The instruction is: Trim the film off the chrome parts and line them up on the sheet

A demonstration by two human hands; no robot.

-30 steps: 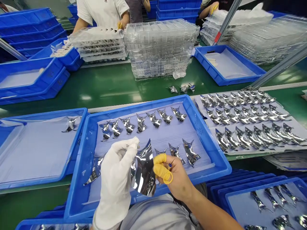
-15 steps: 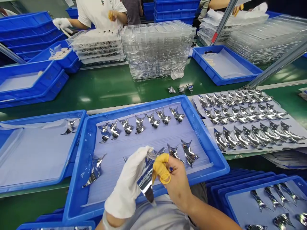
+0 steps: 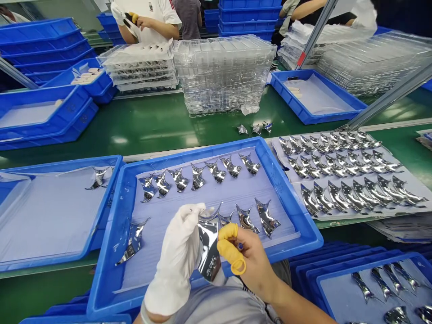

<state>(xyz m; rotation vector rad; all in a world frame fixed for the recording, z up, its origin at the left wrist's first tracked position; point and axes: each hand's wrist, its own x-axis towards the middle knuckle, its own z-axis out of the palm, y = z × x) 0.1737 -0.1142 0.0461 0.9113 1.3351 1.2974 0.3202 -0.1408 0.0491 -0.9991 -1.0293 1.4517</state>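
Note:
My left hand point(image 3: 175, 256), in a white glove, grips a shiny chrome part point(image 3: 208, 245) with curved edges and pointed corners above the blue tray point(image 3: 312, 237). My right hand point(image 3: 248, 256) wears yellow finger covers on thumb and forefinger; these fingertips are at the part's right edge. Tucked in its curled fingers is a thin pen-like thing with a blue end point(image 3: 240, 246), mostly hidden. On the tray's white liner lie a far row of similar chrome parts point(image 3: 197, 176), some nearer ones point(image 3: 267, 218) at right, and a single one point(image 3: 133, 240) at left.
Chrome parts in rows point(image 3: 347, 195) lie on white sheets at right. A second blue tray point(image 3: 114, 180) adjoins at left. Clear plastic trays point(image 3: 224, 76) are stacked across the green table point(image 3: 145, 121). A co-worker in a white shirt point(image 3: 148, 22) stands opposite. More trays are lower right.
The chrome part has turned in my left hand, showing its broad face more. My right hand has shifted slightly right and down. The co-worker opposite has brought both hands together.

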